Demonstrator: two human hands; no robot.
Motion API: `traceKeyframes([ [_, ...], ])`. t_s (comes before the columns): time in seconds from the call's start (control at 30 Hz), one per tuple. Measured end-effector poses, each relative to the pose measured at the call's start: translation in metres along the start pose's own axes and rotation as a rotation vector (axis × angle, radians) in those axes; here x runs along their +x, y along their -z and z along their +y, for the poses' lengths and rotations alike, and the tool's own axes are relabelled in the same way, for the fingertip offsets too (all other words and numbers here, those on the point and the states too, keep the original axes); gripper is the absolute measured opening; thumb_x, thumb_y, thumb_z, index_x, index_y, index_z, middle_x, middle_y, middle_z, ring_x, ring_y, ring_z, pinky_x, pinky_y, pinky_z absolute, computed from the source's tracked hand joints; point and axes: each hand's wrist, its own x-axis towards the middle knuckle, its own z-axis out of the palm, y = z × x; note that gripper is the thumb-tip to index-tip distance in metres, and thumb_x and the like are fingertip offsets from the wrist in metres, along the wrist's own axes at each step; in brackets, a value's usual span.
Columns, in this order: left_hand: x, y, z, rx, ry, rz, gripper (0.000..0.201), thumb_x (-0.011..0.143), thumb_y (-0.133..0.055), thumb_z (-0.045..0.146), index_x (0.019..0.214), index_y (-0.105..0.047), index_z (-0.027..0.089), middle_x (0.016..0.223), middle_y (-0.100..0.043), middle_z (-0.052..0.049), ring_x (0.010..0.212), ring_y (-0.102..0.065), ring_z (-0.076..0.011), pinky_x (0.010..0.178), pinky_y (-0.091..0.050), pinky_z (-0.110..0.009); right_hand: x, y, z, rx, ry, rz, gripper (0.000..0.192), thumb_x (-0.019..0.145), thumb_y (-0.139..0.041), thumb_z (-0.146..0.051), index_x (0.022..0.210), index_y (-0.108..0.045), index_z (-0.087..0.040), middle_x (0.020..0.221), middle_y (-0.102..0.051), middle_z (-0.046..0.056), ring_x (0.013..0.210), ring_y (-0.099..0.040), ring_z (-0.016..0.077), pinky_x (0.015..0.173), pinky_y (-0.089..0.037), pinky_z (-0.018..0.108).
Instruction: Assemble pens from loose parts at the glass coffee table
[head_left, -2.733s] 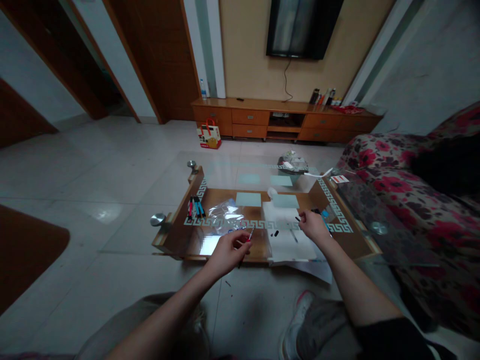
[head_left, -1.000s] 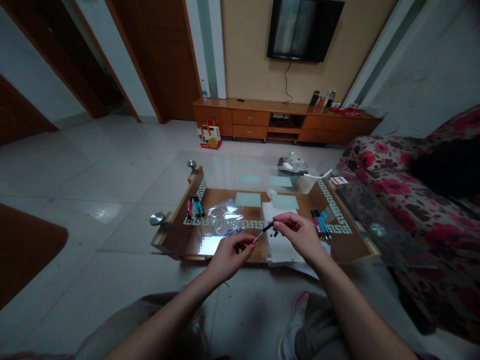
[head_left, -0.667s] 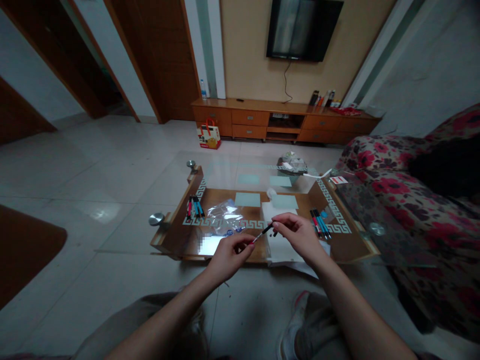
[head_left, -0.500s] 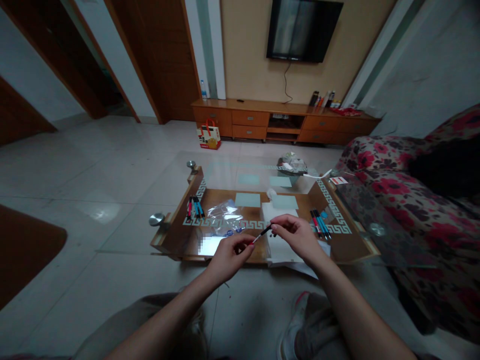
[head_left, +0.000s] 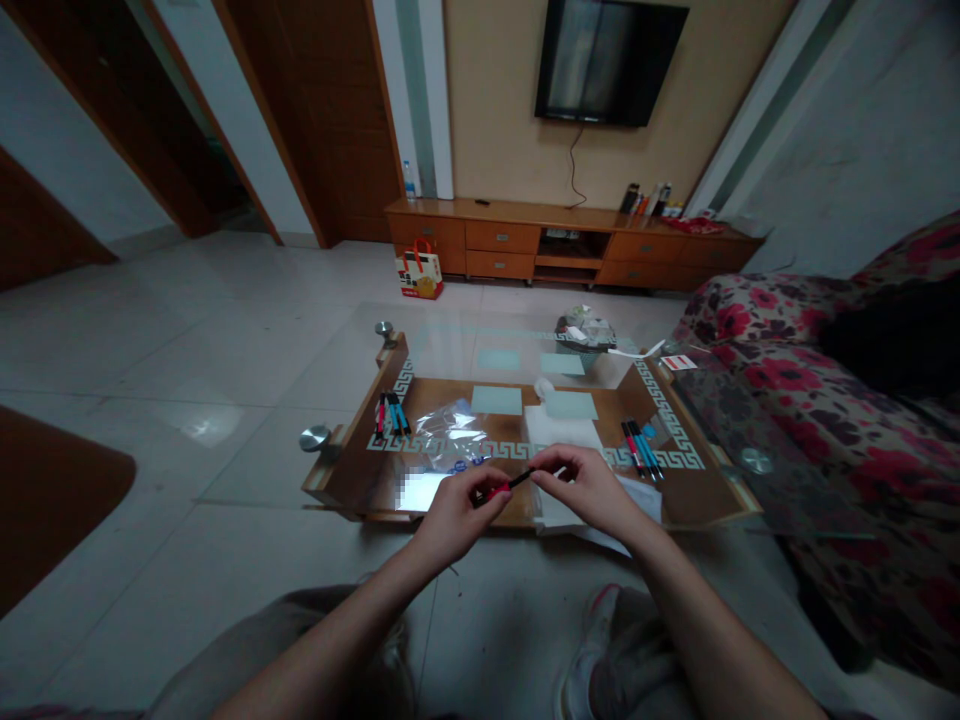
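Note:
Low over the near side of the glass table [head_left: 442, 345], my left hand [head_left: 463, 505] pinches a pen [head_left: 496, 492] by its red barrel. My right hand [head_left: 579, 485] grips the black end piece [head_left: 519, 478] between thumb and fingertips. The black piece meets the red barrel in one line; whether it is a cap or a grip section I cannot tell. To the left lie several red and blue pens [head_left: 393, 414]. Another group of red and blue pens [head_left: 641, 448] lies right of my right hand.
Clear plastic packaging [head_left: 450, 428] lies left of centre on the table, and white paper [head_left: 634, 497] lies near my right forearm. A bag-lined bowl [head_left: 589, 328] sits at the table's far side. A flowered sofa [head_left: 795, 350] stands on the right.
My right hand has moved down and left, bringing the black piece against the red barrel. The thin pale rod that showed between them is hidden now.

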Motion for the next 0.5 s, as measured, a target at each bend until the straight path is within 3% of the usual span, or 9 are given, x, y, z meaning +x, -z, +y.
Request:
traceKeyframes([
  [0.23, -0.0005, 0.0013, 0.0002, 0.053, -0.038, 0.014, 0.018, 0.09, -0.06, 0.027, 0.101, -0.072, 0.02, 0.09, -0.072, -0.003, 0.079, -0.064, -0.0159, 0.073, -0.048, -0.026, -0.0022, -0.0007, -0.0039, -0.084, -0.005, 0.001, 0.016, 0.087, -0.064, -0.034, 0.088, -0.073, -0.021, 0.082, -0.072, 0.001, 0.07, -0.06, 0.0157, 0.06, -0.041, 0.025],
  [0.5, -0.0017, 0.0015, -0.001, 0.095, -0.102, 0.035, 0.017, 0.089, -0.062, 0.028, 0.1, -0.072, 0.02, 0.091, -0.072, -0.005, 0.081, -0.064, -0.017, 0.075, -0.05, -0.027, -0.0043, -0.0051, -0.0046, -0.169, 0.039, -0.023, 0.035, 0.095, -0.052, -0.043, 0.074, -0.068, -0.019, 0.069, -0.066, 0.0, 0.067, -0.059, 0.0163, 0.063, -0.039, 0.026],
])
